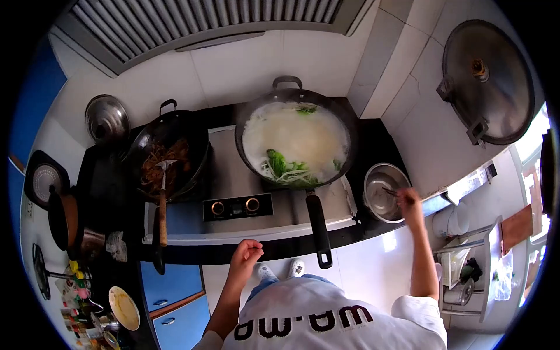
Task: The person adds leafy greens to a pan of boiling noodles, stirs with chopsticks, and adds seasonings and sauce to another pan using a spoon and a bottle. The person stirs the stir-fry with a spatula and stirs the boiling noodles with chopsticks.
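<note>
My right hand (410, 199) is closed at the right rim of a steel bowl (376, 205) on the counter. From its fingers a thin dark utensil (389, 191) reaches into the bowl; its exact kind is too small to make out. My left hand (246, 256) hangs in front of the counter edge with fingers curled and nothing visible in them. On the right burner, a large wok (344, 149) holds steaming whitish liquid (300, 135) and leafy greens (283, 168). Its black handle (318, 227) points toward me.
On the left burner, a dark wok (137, 146) contains brown food (160, 160) and a wooden-handled spatula (163, 204). A metal lid (107, 118) leans behind it. A large lid (489, 81) hangs on the right wall. Bottles and a yellowish plate (124, 308) stand at left.
</note>
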### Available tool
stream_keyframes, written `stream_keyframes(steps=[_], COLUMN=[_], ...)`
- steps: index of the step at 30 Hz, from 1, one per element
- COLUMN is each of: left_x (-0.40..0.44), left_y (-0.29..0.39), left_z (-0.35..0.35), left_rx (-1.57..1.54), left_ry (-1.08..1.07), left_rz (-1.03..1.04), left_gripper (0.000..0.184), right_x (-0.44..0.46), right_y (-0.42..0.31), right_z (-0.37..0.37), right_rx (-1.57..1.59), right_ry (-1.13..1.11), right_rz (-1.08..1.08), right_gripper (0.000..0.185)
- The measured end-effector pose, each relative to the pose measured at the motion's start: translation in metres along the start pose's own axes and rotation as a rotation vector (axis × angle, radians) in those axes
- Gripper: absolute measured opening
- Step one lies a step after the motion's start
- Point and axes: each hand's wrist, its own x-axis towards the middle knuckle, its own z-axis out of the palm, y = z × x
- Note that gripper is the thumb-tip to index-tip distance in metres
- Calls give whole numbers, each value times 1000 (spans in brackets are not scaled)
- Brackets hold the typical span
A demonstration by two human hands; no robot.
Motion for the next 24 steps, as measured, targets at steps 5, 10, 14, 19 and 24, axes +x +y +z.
stream_keyframes(steps=[5, 10, 14, 19, 24], left_x=[0, -3, -10, -27, -38], left_y=[0, 2, 5, 0, -8], left_z=[-13, -16, -19, -35, -44], left_rx=[-42, -72, -58, -68, -9], left_ry=[24, 30, 49, 138, 217], left_rz=[15, 43, 67, 111, 89], left_gripper=[15, 15, 16, 16, 14], right_x=[65, 90, 117, 162, 147], right_y=[-118, -209, -226, -213, -246], right_z=[-59, 9, 89, 118, 120], right_rx=[314, 427, 383, 321, 367], right_ry=[137, -304, -661, -484, -500], right_rz=[24, -112, 1, -139, -164], right_gripper=[26, 18, 19, 18, 18])
